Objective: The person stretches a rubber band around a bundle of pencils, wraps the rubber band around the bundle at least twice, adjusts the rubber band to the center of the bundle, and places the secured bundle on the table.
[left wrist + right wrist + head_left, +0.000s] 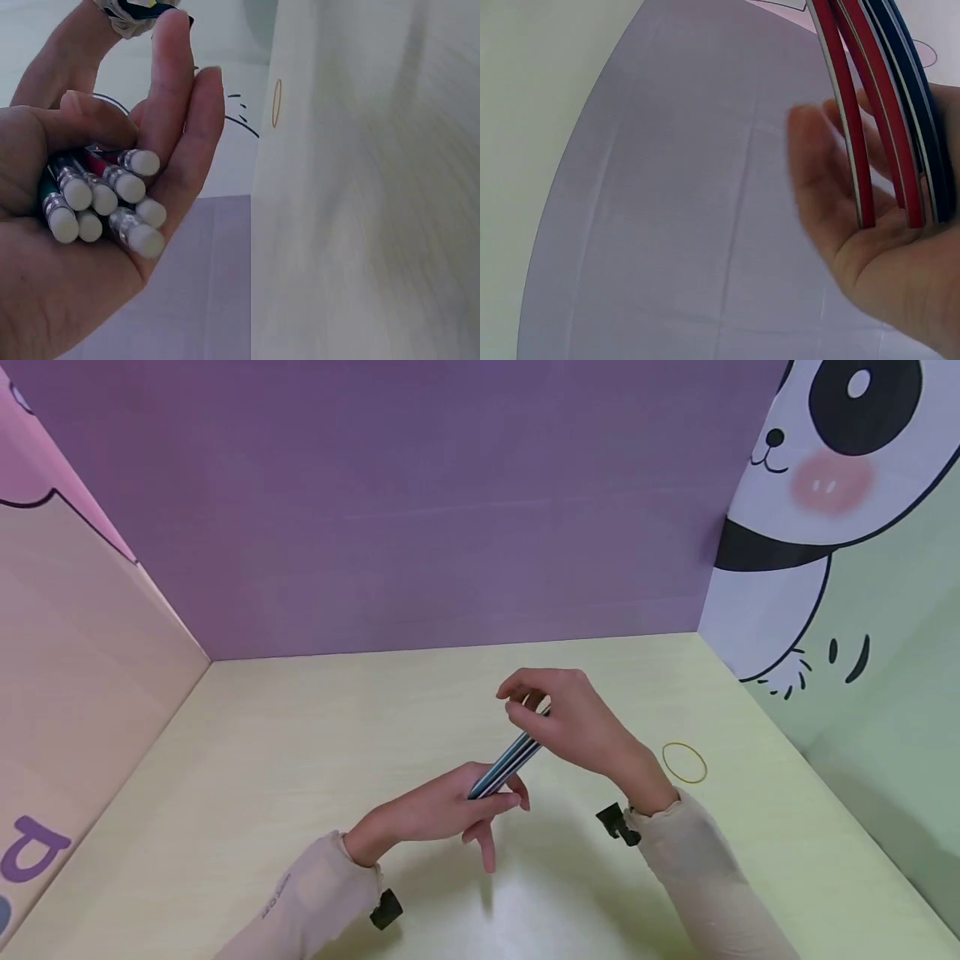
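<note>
A bundle of several pencils [504, 768] slants upward above the table, between both hands. My left hand [450, 806] grips its lower part, thumb across it. The left wrist view shows white eraser ends [141, 240] with silver ferrules poking out of the curled palm. At the upper end is my right hand [570, 714], fingers loosely bent. Red and dark blue striped shafts [889, 112] meet the palm of that hand in the right wrist view, with its fingers [810, 150] standing apart from them. The far pencil tips are partly hidden in the head view.
A thin yellow rubber band [706, 767] lies on the pale table [315, 735], right of my right wrist. A purple panel [450, 510] stands behind, with printed side walls at left and right. Black clips [386, 910] hang by both sleeves.
</note>
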The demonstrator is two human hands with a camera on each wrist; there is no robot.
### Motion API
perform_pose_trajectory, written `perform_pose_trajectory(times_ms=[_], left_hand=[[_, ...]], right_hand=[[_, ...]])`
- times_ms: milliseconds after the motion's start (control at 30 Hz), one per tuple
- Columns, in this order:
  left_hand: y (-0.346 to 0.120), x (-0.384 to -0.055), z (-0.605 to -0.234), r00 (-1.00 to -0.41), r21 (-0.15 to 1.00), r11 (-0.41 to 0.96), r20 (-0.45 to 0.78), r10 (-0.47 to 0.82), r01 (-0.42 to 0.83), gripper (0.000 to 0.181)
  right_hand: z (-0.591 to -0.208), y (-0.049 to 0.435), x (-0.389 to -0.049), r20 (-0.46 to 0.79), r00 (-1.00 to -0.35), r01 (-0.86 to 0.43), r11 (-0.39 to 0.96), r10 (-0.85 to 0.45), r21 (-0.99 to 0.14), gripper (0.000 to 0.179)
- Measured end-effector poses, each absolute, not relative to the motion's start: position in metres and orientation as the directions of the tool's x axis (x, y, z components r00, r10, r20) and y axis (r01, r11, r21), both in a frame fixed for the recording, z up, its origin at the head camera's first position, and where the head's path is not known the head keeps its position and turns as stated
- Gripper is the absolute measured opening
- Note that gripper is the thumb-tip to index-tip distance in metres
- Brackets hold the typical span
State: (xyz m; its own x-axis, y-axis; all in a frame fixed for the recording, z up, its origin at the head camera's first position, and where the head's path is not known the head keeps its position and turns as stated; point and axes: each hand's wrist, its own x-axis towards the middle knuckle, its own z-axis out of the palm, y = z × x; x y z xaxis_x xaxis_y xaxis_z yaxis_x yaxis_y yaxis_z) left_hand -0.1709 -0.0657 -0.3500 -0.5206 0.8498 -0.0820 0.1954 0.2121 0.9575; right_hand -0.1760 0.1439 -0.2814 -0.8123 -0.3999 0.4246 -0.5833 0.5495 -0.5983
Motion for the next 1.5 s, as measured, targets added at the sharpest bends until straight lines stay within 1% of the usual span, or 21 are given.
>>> perform_pose_trajectory(times_ms=[100,200,233,333,433,500,600,767,833,967,1100,1167,1233,1300,1400,1433,1500], left_hand=[[-0.064,-0.170,-0.348,-0.484,0.973,0.180,-0.090,0.870,0.144,0.022],[-0.063,-0.170,-0.346,-0.467,0.979,0.168,-0.097,0.879,0.112,0.022],[-0.064,-0.169,-0.346,-0.463,0.981,0.165,-0.100,0.881,0.102,0.022],[-0.064,-0.169,-0.347,-0.461,0.984,0.162,-0.112,0.880,0.069,0.024],[-0.063,-0.168,-0.348,-0.465,0.989,0.146,-0.118,0.877,0.023,0.030],[-0.061,-0.167,-0.351,-0.472,0.991,0.134,-0.117,0.874,0.002,0.033],[-0.059,-0.166,-0.354,-0.484,0.993,0.115,-0.104,0.869,-0.008,0.032],[-0.056,-0.163,-0.358,-0.508,0.994,0.112,-0.091,0.856,0.012,0.028],[-0.056,-0.163,-0.358,-0.519,0.993,0.114,-0.096,0.850,0.003,0.030],[-0.055,-0.160,-0.356,-0.514,0.994,0.107,-0.098,0.852,-0.011,0.035],[-0.054,-0.158,-0.355,-0.474,0.997,0.076,-0.075,0.877,-0.018,0.035],[-0.053,-0.157,-0.354,-0.463,0.998,0.053,-0.059,0.884,-0.025,0.033],[-0.052,-0.158,-0.355,-0.466,0.999,0.035,-0.050,0.884,-0.040,0.032],[-0.052,-0.158,-0.356,-0.473,0.998,0.025,-0.045,0.880,-0.049,0.030],[-0.053,-0.160,-0.357,-0.495,0.998,0.028,-0.049,0.867,-0.049,0.028],[-0.053,-0.161,-0.358,-0.503,0.998,0.026,-0.048,0.863,-0.051,0.027],[-0.053,-0.161,-0.360,-0.527,0.999,0.038,-0.052,0.848,-0.039,0.028]], right_hand=[[-0.278,0.146,-0.174,0.388,-0.849,-0.529,0.574,-0.359,-0.625,0.017],[-0.277,0.147,-0.174,0.332,-0.876,-0.480,0.555,-0.350,-0.679,0.018],[-0.277,0.147,-0.175,0.324,-0.876,-0.476,0.529,-0.357,-0.703,0.017],[-0.281,0.144,-0.177,0.324,-0.851,-0.480,0.364,-0.413,-0.798,0.013],[-0.285,0.141,-0.180,0.356,-0.811,-0.494,0.216,-0.464,-0.842,0.016],[-0.287,0.139,-0.181,0.368,-0.791,-0.499,0.166,-0.488,-0.851,0.018],[-0.290,0.137,-0.180,0.374,-0.769,-0.521,0.169,-0.518,-0.837,0.020],[-0.299,0.126,-0.178,0.344,-0.728,-0.566,0.238,-0.593,-0.789,0.018],[-0.300,0.124,-0.178,0.339,-0.731,-0.566,0.249,-0.592,-0.786,0.018],[-0.294,0.131,-0.180,0.352,-0.752,-0.520,0.175,-0.557,-0.836,0.026],[-0.284,0.147,-0.181,0.373,-0.755,-0.481,0.068,-0.539,-0.874,0.040],[-0.280,0.152,-0.180,0.380,-0.755,-0.476,0.049,-0.535,-0.878,0.046],[-0.277,0.155,-0.179,0.360,-0.755,-0.479,0.087,-0.549,-0.873,0.044],[-0.278,0.154,-0.176,0.307,-0.753,-0.497,0.198,-0.581,-0.845,0.038],[-0.283,0.146,-0.173,0.230,-0.738,-0.541,0.352,-0.635,-0.764,0.029],[-0.285,0.143,-0.173,0.217,-0.734,-0.555,0.383,-0.644,-0.739,0.027],[-0.290,0.136,-0.173,0.227,-0.722,-0.574,0.382,-0.653,-0.724,0.023]])
